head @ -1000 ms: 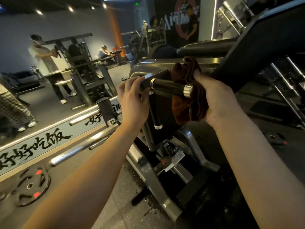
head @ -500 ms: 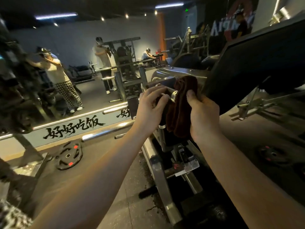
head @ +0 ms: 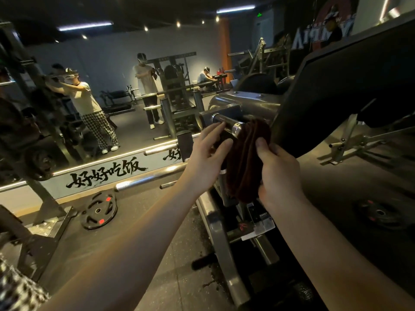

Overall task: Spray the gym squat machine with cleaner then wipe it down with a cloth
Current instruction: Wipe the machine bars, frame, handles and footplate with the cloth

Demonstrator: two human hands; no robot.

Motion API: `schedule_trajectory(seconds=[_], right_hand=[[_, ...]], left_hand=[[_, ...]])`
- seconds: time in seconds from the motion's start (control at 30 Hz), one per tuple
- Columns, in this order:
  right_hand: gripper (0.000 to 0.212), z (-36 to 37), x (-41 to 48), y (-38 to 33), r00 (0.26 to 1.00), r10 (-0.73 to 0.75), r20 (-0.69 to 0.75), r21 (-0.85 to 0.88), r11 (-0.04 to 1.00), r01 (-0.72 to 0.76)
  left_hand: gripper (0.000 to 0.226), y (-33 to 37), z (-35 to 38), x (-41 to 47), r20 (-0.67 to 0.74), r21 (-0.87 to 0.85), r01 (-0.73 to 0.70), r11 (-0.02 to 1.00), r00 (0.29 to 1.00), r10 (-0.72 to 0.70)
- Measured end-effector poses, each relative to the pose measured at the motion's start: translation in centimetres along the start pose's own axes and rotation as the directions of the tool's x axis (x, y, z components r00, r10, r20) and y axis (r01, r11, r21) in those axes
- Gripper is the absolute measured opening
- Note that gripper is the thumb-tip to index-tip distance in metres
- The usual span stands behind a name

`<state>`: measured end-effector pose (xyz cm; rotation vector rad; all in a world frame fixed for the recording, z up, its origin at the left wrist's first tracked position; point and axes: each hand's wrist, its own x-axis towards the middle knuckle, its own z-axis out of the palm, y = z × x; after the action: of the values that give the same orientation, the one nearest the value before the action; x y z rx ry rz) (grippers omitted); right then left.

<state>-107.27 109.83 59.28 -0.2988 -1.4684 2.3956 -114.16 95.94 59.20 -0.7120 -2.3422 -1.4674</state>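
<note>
Two hands meet at the squat machine's (head: 253,106) short black handle (head: 224,124). The brown cloth (head: 244,160) hangs bunched just past its chrome collar, pinched in the right hand (head: 280,173). The left hand (head: 206,158) lies loose, fingers straight, tips touching the grip. Held so lightly, the cloth could slip and drop onto the grimy frame rail (head: 221,248). The strip under the mirror (head: 152,163) reads 好好吃饭.

Two hands: the left hand (head: 206,161) and the right hand (head: 279,176). One brown cloth (head: 244,160). One squat machine (head: 253,106) with one black handle (head: 225,122). Two weight plates lie on the floor (head: 157,254): the left plate (head: 98,211) and the right plate (head: 379,213). Three people show in the mirror (head: 112,63): a person in checked trousers (head: 87,102), a standing person (head: 146,84), a seated person (head: 204,75).
</note>
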Motion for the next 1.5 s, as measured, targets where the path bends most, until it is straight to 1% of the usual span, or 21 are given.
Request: schedule_trajectory(seconds=[0.1,0.2,0.27,0.4,0.47,0.53,0.63,0.7,0.77,0.83,0.9,0.97,1.0,1.07,1.1,1.13,1.2,1.27,1.33,1.43,1.5], right_hand=[[0.016,0.0,-0.8,0.4,0.999,-0.026,0.046,-0.068,0.997,0.029],[0.015,0.3,-1.2,1.3,0.996,-0.042,0.082,-0.145,0.988,0.054],[0.017,0.6,-1.2,1.8,0.991,-0.044,0.129,-0.174,0.983,0.066],[0.024,1.5,-0.9,1.5,0.967,0.059,0.249,-0.151,0.988,-0.021],[0.026,1.7,-0.4,1.4,0.945,0.090,0.314,-0.137,0.989,-0.049],[0.026,1.8,0.0,1.3,0.941,0.074,0.332,-0.117,0.992,-0.036],[0.021,1.8,0.1,1.0,0.966,-0.029,0.258,-0.181,0.980,0.078],[0.014,1.5,0.2,0.8,0.977,-0.173,0.127,-0.288,0.936,0.203],[0.008,1.1,0.6,0.7,0.949,-0.314,0.028,-0.375,0.877,0.301],[0.018,1.5,0.9,0.7,0.922,-0.386,0.044,-0.372,0.850,0.373],[0.035,2.2,1.4,0.8,0.911,-0.400,0.094,-0.370,0.836,0.405],[0.042,3.0,1.8,0.8,0.901,-0.419,0.112,-0.373,0.823,0.429],[0.042,3.3,2.0,0.9,0.893,-0.436,0.109,-0.373,0.815,0.443],[0.040,3.3,2.4,0.9,0.879,-0.467,0.098,-0.372,0.802,0.468],[0.038,3.3,2.6,0.8,0.877,-0.472,0.094,-0.369,0.801,0.471],[0.036,3.2,2.8,0.8,0.876,-0.472,0.095,-0.365,0.803,0.472],[0.034,3.0,3.1,0.8,0.880,-0.465,0.098,-0.346,0.813,0.468],[0.032,2.8,3.4,0.9,0.882,-0.460,0.100,-0.321,0.824,0.466],[0.031,2.8,3.6,0.9,0.881,-0.462,0.101,-0.311,0.827,0.469],[0.030,2.7,3.8,1.0,0.886,-0.453,0.103,-0.274,0.843,0.463],[0.030,2.6,4.0,1.0,0.890,-0.444,0.109,-0.248,0.854,0.457]], left_hand=[[0.044,-0.1,-0.3,-2.3,-0.001,-0.020,-0.004,1.000,1.000,0.004],[0.029,-0.4,-0.7,-4.3,0.002,0.010,0.026,1.000,1.000,-0.026],[0.024,-0.4,-1.0,-5.1,0.029,-0.034,0.042,0.999,0.999,-0.041],[0.029,0.0,-1.5,-5.9,0.059,-0.099,0.060,0.993,0.997,-0.055],[0.017,-0.1,-1.7,-6.1,0.023,-0.168,0.081,0.982,0.997,-0.078],[0.009,-0.4,-1.9,-6.1,-0.048,-0.150,0.082,0.985,0.995,-0.090],[0.012,-0.4,-2.6,-5.6,-0.086,-0.145,0.126,0.981,0.986,-0.140],[0.012,-0.3,-3.4,-4.8,-0.128,-0.151,0.157,0.976,0.976,-0.177],[0.012,-0.4,-4.0,-3.0,-0.188,-0.131,0.167,0.977,0.964,-0.189],[0.017,-0.3,-4.3,-0.3,-0.274,-0.043,0.146,0.988,0.950,-0.152],[0.025,0.5,-4.3,2.4,-0.367,0.070,0.095,0.993,0.928,-0.063],[0.034,1.0,-3.8,4.5,-0.387,0.166,0.053,0.985,0.922,0.016],[0.038,1.0,-3.3,5.0,-0.348,0.235,0.042,0.971,0.936,0.044],[0.041,0.6,-2.1,5.3,-0.197,0.317,0.001,0.949,0.978,0.064],[0.040,0.3,-1.7,5.0,-0.128,0.297,-0.017,0.955,0.990,0.057],[0.039,0.0,-1.4,4.6,-0.084,0.240,-0.025,0.970,0.995,0.046],[0.033,-0.4,-1.4,4.0,-0.054,0.076,-0.022,0.997,0.998,0.026],[0.032,-0.7,-1.4,3.9,-0.058,-0.008,-0.023,1.000,0.998,0.022],[0.035,-0.9,-1.1,4.0,-0.095,-0.016,-0.038,0.999,0.995,0.036],[0.029,-1.4,-0.1,4.6,-0.200,0.042,-0.098,0.994,0.974,0.104],[0.027,-1.8,0.0,5.3,-0.242,0.082,-0.117,0.990,0.961,0.134]])
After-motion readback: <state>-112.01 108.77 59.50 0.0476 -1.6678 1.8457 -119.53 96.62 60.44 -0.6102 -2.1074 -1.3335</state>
